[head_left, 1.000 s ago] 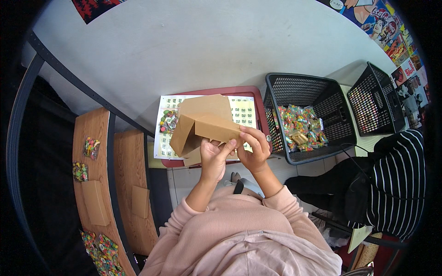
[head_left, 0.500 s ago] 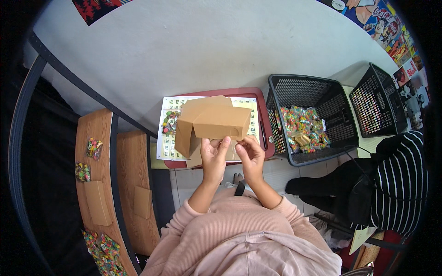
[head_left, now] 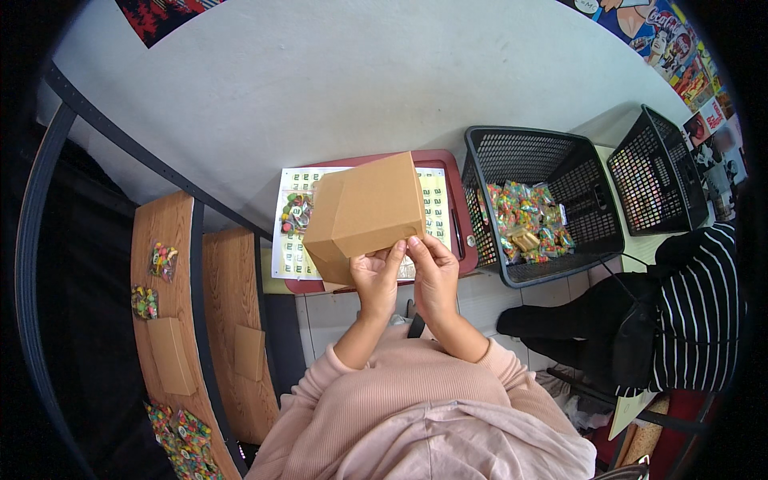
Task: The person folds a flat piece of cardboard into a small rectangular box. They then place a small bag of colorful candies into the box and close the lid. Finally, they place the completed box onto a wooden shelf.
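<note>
A brown cardboard box (head_left: 372,196) is tilted up in front of me, over a red-rimmed tray (head_left: 468,248). My left hand (head_left: 376,280) grips its near lower edge, with the thumb on the front edge and the fingers curled beneath. Close beside it, my right hand (head_left: 434,276) pinches the same edge near the box's right corner. The undersides of both grips are hidden. Behind the box lies a pale sheet of small printed labels (head_left: 432,188), partly covered by it. A clear bag of colourful sweets (head_left: 296,212) rests on the sheet, left of the box.
A black plastic basket (head_left: 480,152) with several sweet bags stands right of the tray, another black basket (head_left: 660,188) beyond it. On the left, a wooden shelf (head_left: 160,212) bears sweet bags and a flat carton (head_left: 171,356). A person in striped clothing (head_left: 696,312) is at the right.
The box has turned and tilted in my hands, its broad face now showing. Its near flap, which stood out with a rounded notch, is now folded down against it. Both hands stay on the edge.
</note>
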### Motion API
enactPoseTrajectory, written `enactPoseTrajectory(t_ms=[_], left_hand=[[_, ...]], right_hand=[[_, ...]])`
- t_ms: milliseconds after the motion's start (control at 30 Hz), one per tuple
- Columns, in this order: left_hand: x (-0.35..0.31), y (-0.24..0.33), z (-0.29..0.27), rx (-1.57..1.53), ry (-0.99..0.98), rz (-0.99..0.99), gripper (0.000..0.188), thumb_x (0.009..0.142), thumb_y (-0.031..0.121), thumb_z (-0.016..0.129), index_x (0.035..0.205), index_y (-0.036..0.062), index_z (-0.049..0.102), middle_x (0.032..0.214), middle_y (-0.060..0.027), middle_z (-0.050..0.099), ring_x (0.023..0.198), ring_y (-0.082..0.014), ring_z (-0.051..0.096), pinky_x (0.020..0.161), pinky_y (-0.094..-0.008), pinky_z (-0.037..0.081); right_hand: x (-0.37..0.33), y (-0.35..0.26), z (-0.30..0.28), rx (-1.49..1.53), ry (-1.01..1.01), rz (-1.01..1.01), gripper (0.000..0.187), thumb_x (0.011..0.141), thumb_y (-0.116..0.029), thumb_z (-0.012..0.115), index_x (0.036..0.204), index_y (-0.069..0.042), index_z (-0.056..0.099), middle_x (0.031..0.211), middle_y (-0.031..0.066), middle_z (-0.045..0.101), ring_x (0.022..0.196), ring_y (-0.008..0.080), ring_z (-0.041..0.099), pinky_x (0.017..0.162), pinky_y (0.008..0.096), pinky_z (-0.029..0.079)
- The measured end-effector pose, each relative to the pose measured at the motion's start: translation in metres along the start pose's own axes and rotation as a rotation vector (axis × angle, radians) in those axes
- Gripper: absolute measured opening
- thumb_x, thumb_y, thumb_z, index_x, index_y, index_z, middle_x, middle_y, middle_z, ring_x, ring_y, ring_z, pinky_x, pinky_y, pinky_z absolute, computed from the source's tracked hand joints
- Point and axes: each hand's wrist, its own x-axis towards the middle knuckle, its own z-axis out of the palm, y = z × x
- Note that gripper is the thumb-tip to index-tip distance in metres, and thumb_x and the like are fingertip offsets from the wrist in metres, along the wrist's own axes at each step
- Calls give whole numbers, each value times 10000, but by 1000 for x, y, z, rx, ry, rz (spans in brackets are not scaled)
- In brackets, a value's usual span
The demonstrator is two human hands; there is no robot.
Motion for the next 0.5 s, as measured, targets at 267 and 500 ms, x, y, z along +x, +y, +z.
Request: enactPoseTrajectory(t_ms=[267, 500], left_hand=[[-1, 0, -1, 13, -35, 15, 263, 765, -52, 576, 1010, 10, 501, 935, -58, 572, 843, -108, 556, 765, -231, 446], [-2, -2, -3, -2, -5, 14, 291, 758, -54, 571, 1030, 9, 491, 964, -55, 555, 870, -111, 541, 797, -238, 426]], right_hand=[[1, 2, 2, 114, -2, 40, 118, 824, -54, 553, 926, 7, 560, 894, 75, 592, 813, 118, 551, 742, 249, 444], [-2, 8, 1, 116, 10, 44, 137, 824, -74, 564, 929, 13, 556, 883, 62, 593, 813, 103, 548, 770, 234, 434]])
